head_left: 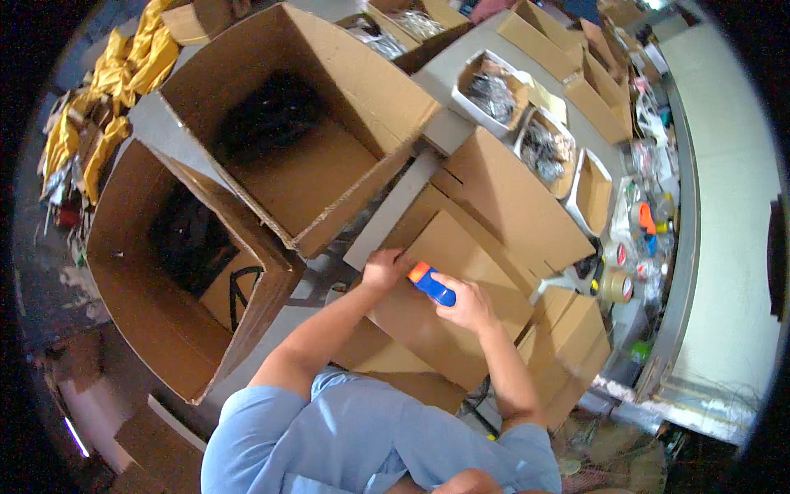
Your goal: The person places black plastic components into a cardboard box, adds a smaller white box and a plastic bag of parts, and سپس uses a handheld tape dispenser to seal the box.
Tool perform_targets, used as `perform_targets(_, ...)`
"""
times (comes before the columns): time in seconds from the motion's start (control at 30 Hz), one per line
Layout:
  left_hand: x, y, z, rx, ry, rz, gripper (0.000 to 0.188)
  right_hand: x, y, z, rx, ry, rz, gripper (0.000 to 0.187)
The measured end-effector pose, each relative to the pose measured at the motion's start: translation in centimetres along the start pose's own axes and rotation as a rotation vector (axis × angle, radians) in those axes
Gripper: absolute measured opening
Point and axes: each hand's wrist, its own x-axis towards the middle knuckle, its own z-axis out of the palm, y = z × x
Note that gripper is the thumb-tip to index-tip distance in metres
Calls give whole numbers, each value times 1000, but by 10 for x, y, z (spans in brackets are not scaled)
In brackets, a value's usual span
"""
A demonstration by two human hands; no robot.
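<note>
My right hand [467, 305] is closed around a blue handheld tool with an orange end [434, 286]; its exact kind is unclear. The orange end points left, toward my left hand [385, 270]. That hand is beside the left edge of a cardboard carton [473, 263], fingers bunched and slightly blurred; whatever they hold, if anything, does not show. The carton lies in front of me, with a large flap [518, 198] spread out on its far right side. Both hands are over its brown surface.
Two large open cartons, one farther off [329, 189] and one nearer [123, 272], stand at left with dark things inside. Small white boxes [588, 198] of bagged parts line the back right. A tape roll [615, 286] and clutter lie along the right side.
</note>
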Motion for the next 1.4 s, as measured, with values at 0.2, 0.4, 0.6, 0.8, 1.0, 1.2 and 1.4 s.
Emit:
perform_targets(0.2, 10, -15, 1, -63, -124, -45, 37, -75, 65, -14, -13, -22, 12, 61)
perform_targets(0.4, 9, -14, 2, 102, -144, 64, 34, -109, 64, -36, -151, -101, 219, 65)
perform_targets(0.6, -55, -44, -32, 338, -156, -5, 38, -188, 76, 53, 327, 772, 463, 63)
perform_targets(0.8, -37, 50, -44, 536, -167, 387, 31, -200, 81, 250, 869, 1230, 836, 61)
perform_targets(1.0, 91, 154, 125, 335, -735, 749, 48, -142, 75, 209, 861, 1429, 785, 66)
perform_targets(1.2, 92, 198, 240, 188, -1246, 516, 61, -138, 85, 179, 741, 1448, 948, 73)
perform_targets(1.4, 102, 190, 239, 676, -1116, 1120, 40, -132, 87, 206, 335, 1331, 1195, 47)
